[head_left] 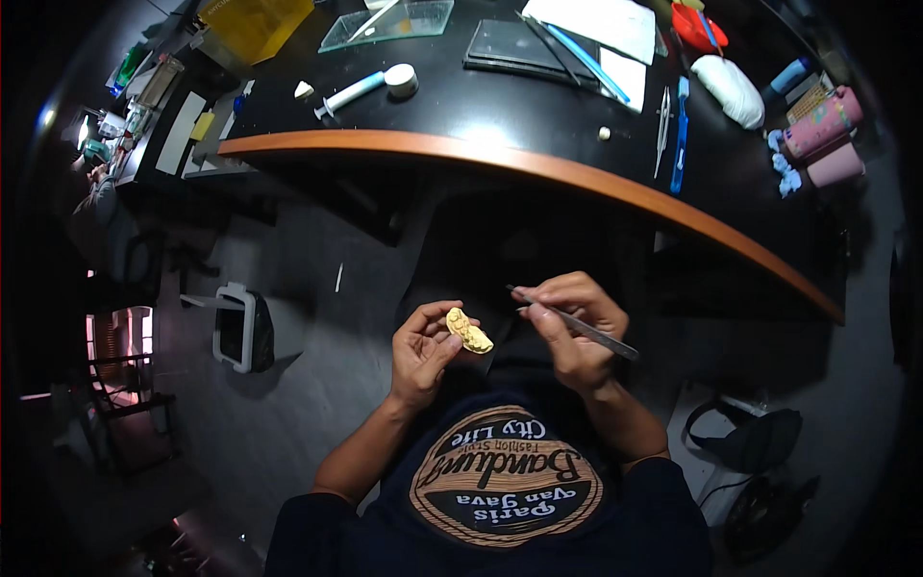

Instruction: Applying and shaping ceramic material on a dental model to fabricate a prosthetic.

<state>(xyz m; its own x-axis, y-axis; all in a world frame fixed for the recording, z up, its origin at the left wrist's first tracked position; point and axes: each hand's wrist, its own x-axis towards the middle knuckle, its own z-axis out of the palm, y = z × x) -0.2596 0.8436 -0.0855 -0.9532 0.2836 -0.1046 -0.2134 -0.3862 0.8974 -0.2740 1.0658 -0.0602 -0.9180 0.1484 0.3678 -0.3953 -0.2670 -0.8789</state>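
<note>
My left hand holds a pale yellow dental cast between thumb and fingers, over my lap below the desk edge. To its right, my right hand grips a thin metal tweezer-like instrument, its tip a short way up and right of the cast, apart from it. On the black desk above lie a syringe, a round white container, small pale pieces, metal tweezers and a blue toothbrush.
The desk's curved wooden edge runs across above my hands. Papers, a black flat case, a glass slab and pink cups sit on it. A bin stands at left, a chair beyond. Another person sits far left.
</note>
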